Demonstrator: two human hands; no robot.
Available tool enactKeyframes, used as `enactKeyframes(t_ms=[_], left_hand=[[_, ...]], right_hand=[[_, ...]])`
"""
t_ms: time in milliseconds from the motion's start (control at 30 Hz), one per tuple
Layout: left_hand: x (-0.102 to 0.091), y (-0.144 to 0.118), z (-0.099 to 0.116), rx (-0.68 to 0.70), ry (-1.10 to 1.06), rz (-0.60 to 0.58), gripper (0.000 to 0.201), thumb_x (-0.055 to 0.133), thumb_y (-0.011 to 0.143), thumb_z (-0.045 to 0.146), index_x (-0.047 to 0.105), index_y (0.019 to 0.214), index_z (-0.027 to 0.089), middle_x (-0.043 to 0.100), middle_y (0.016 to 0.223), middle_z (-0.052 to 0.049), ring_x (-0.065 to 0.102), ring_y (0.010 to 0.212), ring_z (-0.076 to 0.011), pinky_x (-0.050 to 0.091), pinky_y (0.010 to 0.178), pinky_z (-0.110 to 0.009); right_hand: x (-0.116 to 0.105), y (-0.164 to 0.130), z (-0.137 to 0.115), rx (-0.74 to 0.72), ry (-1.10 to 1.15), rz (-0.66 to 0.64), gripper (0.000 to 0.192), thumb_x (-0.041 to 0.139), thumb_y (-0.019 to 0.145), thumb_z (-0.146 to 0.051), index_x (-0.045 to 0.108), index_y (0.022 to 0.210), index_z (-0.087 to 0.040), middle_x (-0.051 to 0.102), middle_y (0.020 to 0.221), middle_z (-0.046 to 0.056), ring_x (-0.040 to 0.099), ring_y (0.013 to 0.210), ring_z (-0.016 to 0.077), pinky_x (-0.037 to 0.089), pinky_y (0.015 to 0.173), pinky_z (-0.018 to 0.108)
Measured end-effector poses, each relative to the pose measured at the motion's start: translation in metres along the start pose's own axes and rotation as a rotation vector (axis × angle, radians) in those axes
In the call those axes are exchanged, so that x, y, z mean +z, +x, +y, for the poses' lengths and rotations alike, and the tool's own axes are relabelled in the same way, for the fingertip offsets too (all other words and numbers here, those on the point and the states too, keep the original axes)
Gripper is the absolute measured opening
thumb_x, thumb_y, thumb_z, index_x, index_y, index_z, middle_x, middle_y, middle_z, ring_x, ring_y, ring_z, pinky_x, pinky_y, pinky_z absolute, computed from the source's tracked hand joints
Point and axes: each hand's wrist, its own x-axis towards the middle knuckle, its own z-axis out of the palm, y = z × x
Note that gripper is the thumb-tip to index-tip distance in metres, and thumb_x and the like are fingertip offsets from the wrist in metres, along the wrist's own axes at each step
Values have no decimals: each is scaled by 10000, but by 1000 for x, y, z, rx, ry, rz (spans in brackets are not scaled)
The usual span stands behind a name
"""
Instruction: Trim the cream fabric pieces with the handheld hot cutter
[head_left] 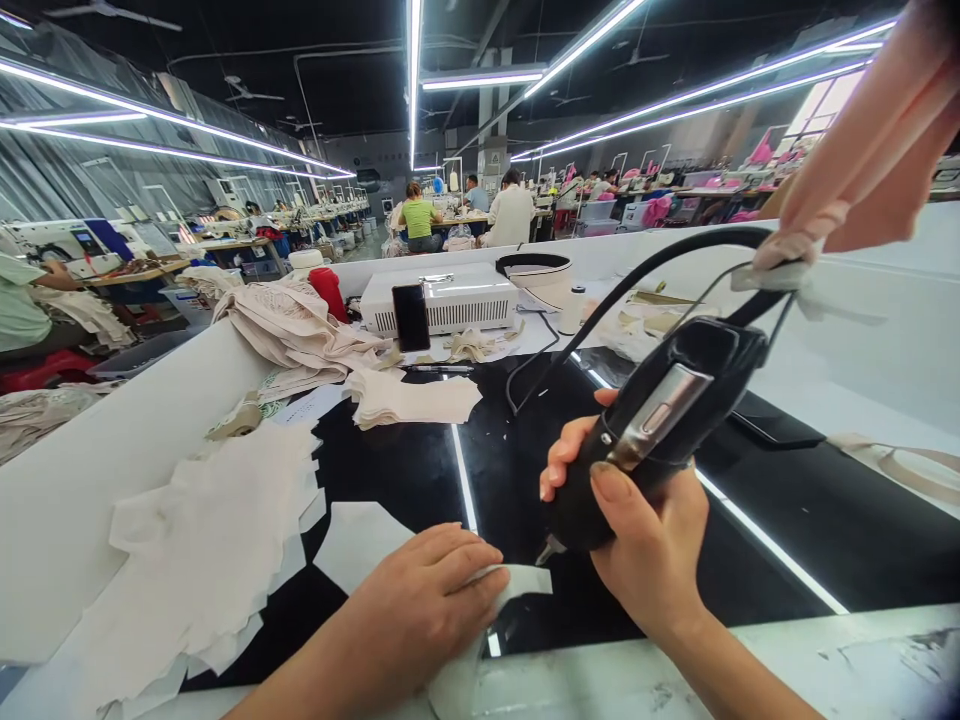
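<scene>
My right hand (652,550) is wrapped round a black handheld power tool (660,400) with a silver lever and a small metal tip. The tool tilts, its tip pointing down to the left beside the end of a pale fabric piece (531,580). A black cable and a knotted peach cloth (847,180) are at its upper end. My left hand (420,610) has its fingers closed on the fabric piece, hiding part of it. Beyond that hand, a white angular sheet (360,540) lies on the glossy black worktop (495,470).
Cut beige pieces (202,550) lie stacked at left, with a smaller stack (416,397) further back. Behind are a white vented box (465,305), a phone (411,318) and a pen (439,369). A dark flat device (776,418) lies right. White walls border the worktop.
</scene>
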Motion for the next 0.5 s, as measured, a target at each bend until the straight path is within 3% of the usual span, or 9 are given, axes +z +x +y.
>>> enactKeyframes(t_ms=[267, 500], left_hand=[[-1, 14, 6, 20, -81, -75, 187, 517, 1188, 158, 694, 1238, 119, 781, 1048, -69, 770, 1005, -190, 676, 978, -315], [6, 11, 4, 35, -56, -111, 213, 490, 1197, 160, 700, 1208, 126, 758, 996, -61, 766, 939, -193, 673, 897, -324]], right_hand=[[-1, -6, 3, 13, -13, -12, 393, 907, 935, -459, 693, 1233, -318, 747, 908, -27, 687, 626, 146, 623, 567, 271], [1, -6, 2, 1, -39, -37, 253, 874, 971, -414, 672, 1053, -286, 740, 891, -30, 690, 639, 139, 631, 584, 271]])
